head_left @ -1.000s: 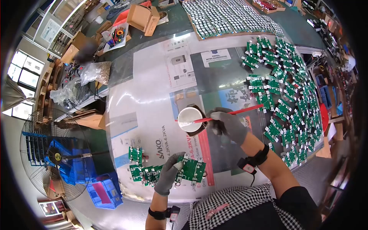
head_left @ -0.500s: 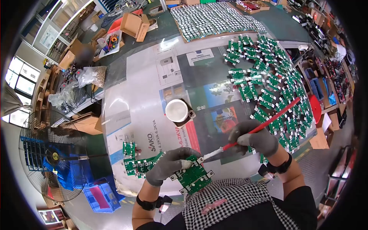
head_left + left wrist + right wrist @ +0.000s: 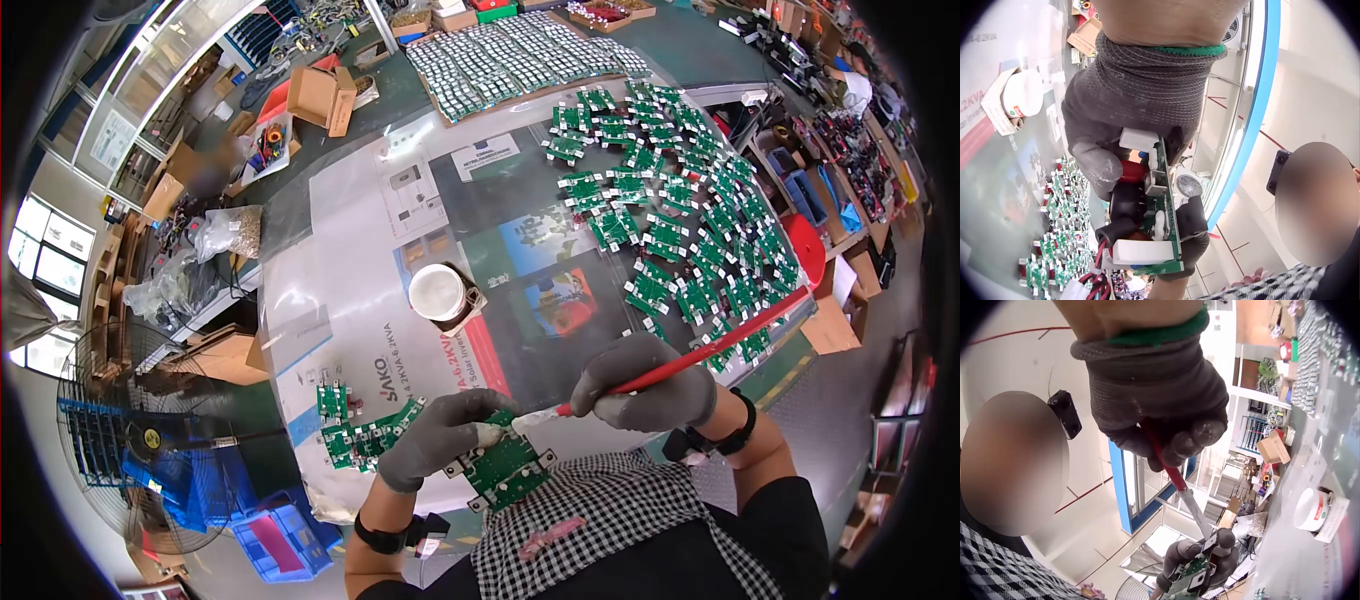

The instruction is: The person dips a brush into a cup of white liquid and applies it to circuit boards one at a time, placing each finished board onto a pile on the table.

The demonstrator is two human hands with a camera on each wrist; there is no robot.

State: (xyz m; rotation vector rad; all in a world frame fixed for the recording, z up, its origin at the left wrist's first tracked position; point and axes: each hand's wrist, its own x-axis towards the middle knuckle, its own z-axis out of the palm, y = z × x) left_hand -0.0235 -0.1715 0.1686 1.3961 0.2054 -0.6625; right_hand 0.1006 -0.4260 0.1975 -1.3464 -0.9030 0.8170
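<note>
My gloved left hand [image 3: 430,440] grips a green circuit board [image 3: 512,468] by its edge, close in front of the checked apron. On its component side in the left wrist view are white blocks, a red part and dark and red wires [image 3: 1099,259]. The gloved right hand [image 3: 645,388] holds a long red stick [image 3: 735,338] whose white-coated tip [image 3: 540,418] meets the board's upper corner. From the right wrist, fingers curl round the red shaft [image 3: 1172,475]. A white tub [image 3: 437,292] with white contents stands in a small carton beyond the hands.
Several green boards [image 3: 350,440] lie at the table's near left, and many more boards [image 3: 665,235] spread over the right side. Rows of white-topped parts [image 3: 520,60] fill the far end. A large fan [image 3: 150,440] and blue crate [image 3: 280,540] stand at the left.
The stick has come from the tub to the held board as the right hand drew back toward the body. My left hand has brought the board nearer the apron. The camera view has shifted.
</note>
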